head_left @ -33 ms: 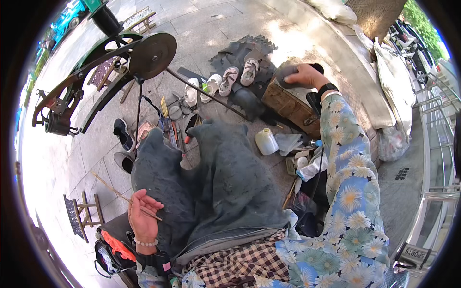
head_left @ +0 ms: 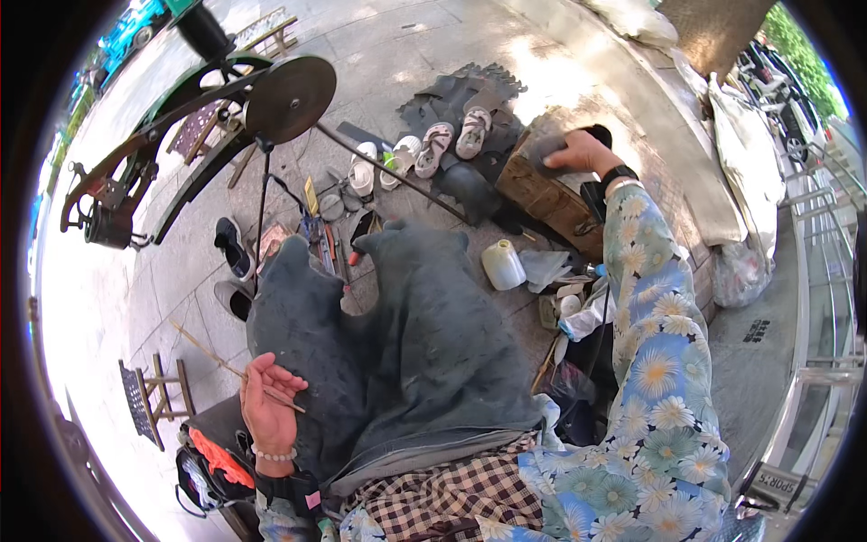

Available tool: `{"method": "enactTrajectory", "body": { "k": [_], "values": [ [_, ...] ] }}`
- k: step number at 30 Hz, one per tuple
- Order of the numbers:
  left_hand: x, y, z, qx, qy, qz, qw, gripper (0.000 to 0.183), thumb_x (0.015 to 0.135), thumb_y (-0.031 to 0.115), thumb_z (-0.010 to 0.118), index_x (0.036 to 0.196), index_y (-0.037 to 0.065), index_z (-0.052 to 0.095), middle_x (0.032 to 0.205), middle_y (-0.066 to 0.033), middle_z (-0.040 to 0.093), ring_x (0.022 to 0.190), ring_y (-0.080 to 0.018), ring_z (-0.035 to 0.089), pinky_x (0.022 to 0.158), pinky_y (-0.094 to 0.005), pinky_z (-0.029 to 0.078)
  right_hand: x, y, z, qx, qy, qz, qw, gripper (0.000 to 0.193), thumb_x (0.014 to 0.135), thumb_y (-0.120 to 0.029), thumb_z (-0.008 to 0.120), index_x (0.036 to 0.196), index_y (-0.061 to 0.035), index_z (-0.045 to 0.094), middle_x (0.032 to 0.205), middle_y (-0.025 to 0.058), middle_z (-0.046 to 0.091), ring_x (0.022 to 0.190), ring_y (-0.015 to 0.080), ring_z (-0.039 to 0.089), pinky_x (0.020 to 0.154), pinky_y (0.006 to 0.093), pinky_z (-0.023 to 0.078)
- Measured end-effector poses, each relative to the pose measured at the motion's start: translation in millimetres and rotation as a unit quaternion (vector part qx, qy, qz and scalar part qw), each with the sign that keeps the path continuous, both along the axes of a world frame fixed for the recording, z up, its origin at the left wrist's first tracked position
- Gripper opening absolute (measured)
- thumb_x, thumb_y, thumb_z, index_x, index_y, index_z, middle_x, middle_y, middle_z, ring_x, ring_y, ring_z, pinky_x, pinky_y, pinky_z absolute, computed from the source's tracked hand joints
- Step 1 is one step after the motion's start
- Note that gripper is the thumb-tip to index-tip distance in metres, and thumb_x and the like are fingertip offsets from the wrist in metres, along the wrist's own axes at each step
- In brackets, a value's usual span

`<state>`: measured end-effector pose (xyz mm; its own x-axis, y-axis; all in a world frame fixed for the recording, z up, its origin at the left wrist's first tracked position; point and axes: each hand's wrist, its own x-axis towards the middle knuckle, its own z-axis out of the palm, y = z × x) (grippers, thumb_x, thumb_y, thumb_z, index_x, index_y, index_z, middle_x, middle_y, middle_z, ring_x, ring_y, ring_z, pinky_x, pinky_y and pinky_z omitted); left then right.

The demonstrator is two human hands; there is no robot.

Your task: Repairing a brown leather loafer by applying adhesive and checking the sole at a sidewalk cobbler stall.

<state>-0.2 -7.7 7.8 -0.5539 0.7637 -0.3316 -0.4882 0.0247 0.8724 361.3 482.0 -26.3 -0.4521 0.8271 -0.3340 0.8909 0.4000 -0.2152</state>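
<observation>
Two hands work far apart here, with the dark grey apron (head_left: 424,361) over the person's lap as the centre of things. At the apron's left edge the left hand (head_left: 268,411) lies palm up, its fingers curled in and pinching a thin, pale stick (head_left: 237,369) that runs up and away to the left; it looks light, stiff and easy to snap, best held near the middle where the fingers already close on it. Well beyond the apron's far right corner, the right hand (head_left: 582,154), in a flowered blue sleeve, reaches to the wooden box (head_left: 546,199) and rests on a dark, soft-looking piece on top of it (head_left: 551,147); the fingers seem pressed down over it, though I cannot tell whether they grip. That piece looks like rubber or leather, limp and light, likely easiest to lift by an edge. Just past the apron's far edge stands a white spool (head_left: 502,264), and further out lie pale sandals (head_left: 452,140) on grey paving. Off the apron's far left corner rises a green machine with a round, dull metal wheel (head_left: 291,98).
</observation>
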Motion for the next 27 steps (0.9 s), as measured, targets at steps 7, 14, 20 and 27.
{"method": "enactTrajectory", "body": {
  "k": [7,14,20,27],
  "values": [
    [16,28,-1,0.072,-0.042,-0.003,0.997,0.036,0.096,0.031,0.042,0.106,0.000,0.056,0.079,-0.0114,0.059,0.073,-0.0246,0.059,0.072,-0.0424,0.049,102,-12,-72,-0.020,0.140,0.009,0.990,0.025,0.064,-0.022,0.071,0.068,0.0005,0.061,0.062,0.0068,0.055,0.060,0.0131,0.053,0.056,0.0295,0.041],
    [0,5,10,0.029,-0.139,0.019,0.990,0.042,0.095,0.040,0.038,0.111,0.003,0.052,0.081,-0.0103,0.061,0.065,-0.0244,0.061,0.063,-0.0404,0.051,134,0,-75,0.109,0.178,0.018,0.978,0.042,0.072,-0.020,0.070,0.104,0.0044,0.058,0.108,0.0156,0.058,0.104,0.0243,0.054,0.091,0.0334,0.041],
    [-91,-38,-37,-0.045,-0.084,0.151,0.984,0.024,0.094,0.028,0.047,0.106,0.008,0.053,0.063,0.0007,0.047,0.043,-0.0110,0.039,0.040,-0.0260,0.032,39,-72,-35,-0.030,0.356,-0.040,0.933,0.041,0.083,-0.019,0.063,0.118,0.0002,0.052,0.127,0.0119,0.049,0.116,0.0226,0.047,0.097,0.0369,0.036],
    [-155,-14,-165,-0.291,-0.019,0.119,0.949,0.015,0.086,0.014,0.054,0.100,0.009,0.056,0.055,0.0028,0.044,0.042,-0.0108,0.042,0.037,-0.0256,0.034,-124,-208,19,-0.072,0.313,0.258,0.911,0.066,0.073,-0.040,0.069,0.123,-0.0021,0.049,0.139,0.0183,0.035,0.130,0.0339,0.031,0.106,0.0426,0.025]
  ]
}}
